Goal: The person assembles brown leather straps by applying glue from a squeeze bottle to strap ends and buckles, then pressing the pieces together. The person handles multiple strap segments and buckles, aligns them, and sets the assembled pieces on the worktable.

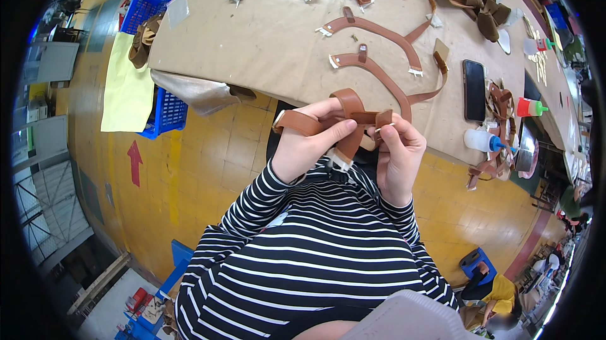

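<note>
- The brown leather strap piece [344,119] is glossy tan, looped and crossed over itself, with pale glued ends.
- It sits just off the table [265,43] edge, at the table's 6 o'clock.
- The left hand [306,144] is curled closed, pinching the strap's left band.
- The right hand [399,150] is closed, fingertips nipping the right end.
- The strap's long axis runs 9 to 3 o'clock; one tail hangs toward 6.

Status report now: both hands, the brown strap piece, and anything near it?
Left hand and right hand both grip the brown strap piece, held above the table edge. More straps and a phone lie beyond; nothing blocks.
</note>
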`<state>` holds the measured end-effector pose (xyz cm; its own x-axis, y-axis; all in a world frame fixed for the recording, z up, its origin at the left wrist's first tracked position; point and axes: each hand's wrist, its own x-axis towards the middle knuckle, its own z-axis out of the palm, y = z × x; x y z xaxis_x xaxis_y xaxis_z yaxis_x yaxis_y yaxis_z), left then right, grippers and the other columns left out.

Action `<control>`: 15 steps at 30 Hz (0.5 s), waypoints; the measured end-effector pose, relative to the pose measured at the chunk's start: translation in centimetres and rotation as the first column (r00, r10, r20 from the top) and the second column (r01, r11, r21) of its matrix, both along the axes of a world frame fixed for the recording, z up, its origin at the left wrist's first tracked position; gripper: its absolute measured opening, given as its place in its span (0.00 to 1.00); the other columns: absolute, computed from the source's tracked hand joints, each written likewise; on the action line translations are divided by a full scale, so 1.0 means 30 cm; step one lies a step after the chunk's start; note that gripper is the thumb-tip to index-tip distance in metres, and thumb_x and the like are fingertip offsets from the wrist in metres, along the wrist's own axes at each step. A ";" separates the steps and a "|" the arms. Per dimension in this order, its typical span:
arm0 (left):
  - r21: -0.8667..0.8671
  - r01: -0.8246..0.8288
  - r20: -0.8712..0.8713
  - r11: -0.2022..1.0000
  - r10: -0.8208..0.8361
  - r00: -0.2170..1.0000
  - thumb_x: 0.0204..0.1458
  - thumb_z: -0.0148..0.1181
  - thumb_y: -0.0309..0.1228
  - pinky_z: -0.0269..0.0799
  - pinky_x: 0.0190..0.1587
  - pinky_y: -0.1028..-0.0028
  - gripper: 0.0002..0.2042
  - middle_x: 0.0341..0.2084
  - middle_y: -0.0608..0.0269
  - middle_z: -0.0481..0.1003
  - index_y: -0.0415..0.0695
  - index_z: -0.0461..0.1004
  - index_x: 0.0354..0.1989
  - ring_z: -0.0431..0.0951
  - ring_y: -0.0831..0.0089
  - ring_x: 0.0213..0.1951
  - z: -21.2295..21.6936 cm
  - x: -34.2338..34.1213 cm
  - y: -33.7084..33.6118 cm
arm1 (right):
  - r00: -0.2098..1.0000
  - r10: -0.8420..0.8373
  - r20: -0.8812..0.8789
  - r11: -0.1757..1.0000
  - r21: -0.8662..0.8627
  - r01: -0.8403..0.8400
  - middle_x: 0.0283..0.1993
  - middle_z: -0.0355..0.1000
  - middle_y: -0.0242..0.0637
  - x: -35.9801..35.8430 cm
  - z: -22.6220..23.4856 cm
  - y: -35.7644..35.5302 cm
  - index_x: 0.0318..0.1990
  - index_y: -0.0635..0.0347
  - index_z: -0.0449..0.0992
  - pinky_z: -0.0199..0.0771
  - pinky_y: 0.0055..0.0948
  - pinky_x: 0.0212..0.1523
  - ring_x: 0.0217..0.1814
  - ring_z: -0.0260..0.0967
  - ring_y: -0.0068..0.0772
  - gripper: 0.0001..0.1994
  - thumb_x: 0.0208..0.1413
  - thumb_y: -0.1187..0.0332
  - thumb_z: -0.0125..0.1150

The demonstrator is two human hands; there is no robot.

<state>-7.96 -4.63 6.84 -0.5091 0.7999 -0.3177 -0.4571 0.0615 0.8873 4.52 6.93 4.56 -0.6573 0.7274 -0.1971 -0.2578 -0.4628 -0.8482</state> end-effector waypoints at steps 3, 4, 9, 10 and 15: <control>0.025 0.027 -0.082 0.999 -0.025 0.996 0.57 0.58 0.26 0.72 0.48 0.78 0.16 0.42 0.59 0.77 0.33 0.72 0.52 0.77 0.76 0.44 0.012 -0.014 -0.014 | 0.999 -0.020 0.035 0.995 0.101 0.016 0.33 0.77 0.40 0.015 0.036 0.020 0.43 0.71 0.76 0.72 0.20 0.30 0.26 0.72 0.25 0.09 0.54 0.82 0.59; 0.000 0.073 -0.078 0.997 -0.073 0.994 0.57 0.58 0.26 0.72 0.48 0.77 0.16 0.43 0.59 0.77 0.32 0.71 0.53 0.77 0.76 0.44 0.015 -0.021 -0.018 | 0.999 0.001 0.036 0.985 0.175 -0.007 0.32 0.78 0.40 0.022 0.053 0.038 0.43 0.70 0.76 0.72 0.19 0.29 0.26 0.73 0.25 0.09 0.54 0.82 0.59; -0.040 0.173 -0.075 0.984 -0.176 0.982 0.57 0.56 0.23 0.73 0.50 0.75 0.17 0.45 0.55 0.77 0.31 0.70 0.54 0.77 0.73 0.46 0.026 -0.033 -0.024 | 0.883 0.309 0.352 0.747 0.485 -0.455 0.28 0.78 0.34 0.052 0.128 0.094 0.37 0.67 0.81 0.69 0.13 0.27 0.26 0.72 0.16 0.09 0.47 0.76 0.69; -0.051 0.183 -0.068 0.982 -0.187 0.980 0.56 0.56 0.22 0.73 0.51 0.74 0.17 0.45 0.54 0.77 0.31 0.70 0.54 0.78 0.71 0.47 0.028 -0.032 -0.023 | 0.870 0.306 0.386 0.710 0.516 -0.479 0.28 0.78 0.34 0.046 0.131 0.097 0.38 0.66 0.81 0.69 0.13 0.27 0.26 0.72 0.15 0.09 0.47 0.75 0.69; -0.004 0.225 -0.108 0.974 -0.224 0.968 0.56 0.54 0.22 0.72 0.52 0.73 0.18 0.46 0.51 0.77 0.30 0.69 0.56 0.78 0.70 0.48 0.037 -0.033 -0.045 | 0.851 0.288 0.438 0.666 0.547 -0.507 0.26 0.78 0.32 0.019 0.117 0.088 0.38 0.66 0.81 0.68 0.14 0.25 0.24 0.71 0.14 0.10 0.47 0.73 0.70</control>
